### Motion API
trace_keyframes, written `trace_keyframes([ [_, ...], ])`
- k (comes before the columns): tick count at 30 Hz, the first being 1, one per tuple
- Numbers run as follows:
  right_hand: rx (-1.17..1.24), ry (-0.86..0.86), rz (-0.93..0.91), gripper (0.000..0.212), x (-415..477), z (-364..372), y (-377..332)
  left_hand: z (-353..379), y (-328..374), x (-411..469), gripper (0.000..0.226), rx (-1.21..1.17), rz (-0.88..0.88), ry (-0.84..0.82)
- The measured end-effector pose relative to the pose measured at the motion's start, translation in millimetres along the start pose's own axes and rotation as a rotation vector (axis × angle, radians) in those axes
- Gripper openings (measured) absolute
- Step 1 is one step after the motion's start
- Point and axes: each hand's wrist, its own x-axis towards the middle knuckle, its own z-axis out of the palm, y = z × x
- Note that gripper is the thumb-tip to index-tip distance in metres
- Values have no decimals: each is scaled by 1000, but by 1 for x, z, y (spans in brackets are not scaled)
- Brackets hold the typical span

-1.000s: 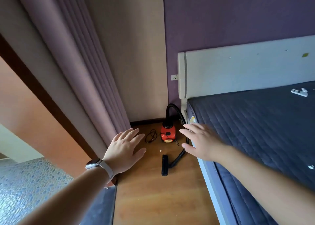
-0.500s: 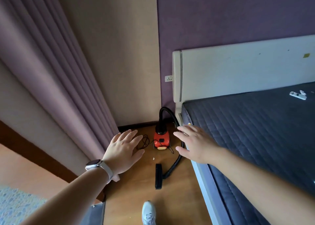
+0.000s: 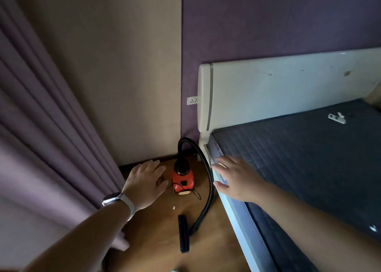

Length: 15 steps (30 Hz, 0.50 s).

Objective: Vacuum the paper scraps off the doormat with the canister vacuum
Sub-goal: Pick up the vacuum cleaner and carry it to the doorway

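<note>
A small red canister vacuum (image 3: 183, 182) stands on the wooden floor in the corner between wall and bed. Its black hose (image 3: 208, 181) arches up from the top, runs down along the bed frame and ends in a flat black floor nozzle (image 3: 184, 233) lying on the floor. A loose black cord (image 3: 160, 181) lies left of the canister. One white paper scrap (image 3: 174, 207) lies on the floor. My left hand (image 3: 145, 184), with a watch on its wrist, is stretched out open above the floor left of the vacuum. My right hand (image 3: 237, 179) reaches out open over the bed edge. No doormat is in view.
A bed with a dark quilted mattress (image 3: 305, 158) and white headboard (image 3: 278, 90) fills the right side. A mauve curtain (image 3: 47, 137) hangs at left. A wall socket (image 3: 192, 100) sits beside the headboard. A white power strip (image 3: 337, 118) lies on the mattress.
The view has moved closer to the corner and the vacuum looks larger. Both hands stay outstretched and open. The doorway and the shoe have dropped out of view.
</note>
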Motion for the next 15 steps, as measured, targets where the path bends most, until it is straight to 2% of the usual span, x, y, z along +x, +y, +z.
trace_keyframes([
  [2,14,-10,7,53,14,6,8,6,-10,16,63,0,28,-17],
  [9,50,-46,36,57,68,30,44,25,-21,78,60,18,58,-92],
  [15,114,-40,-18,53,131,58,89,38,-21,153,60,14,69,-143],
])
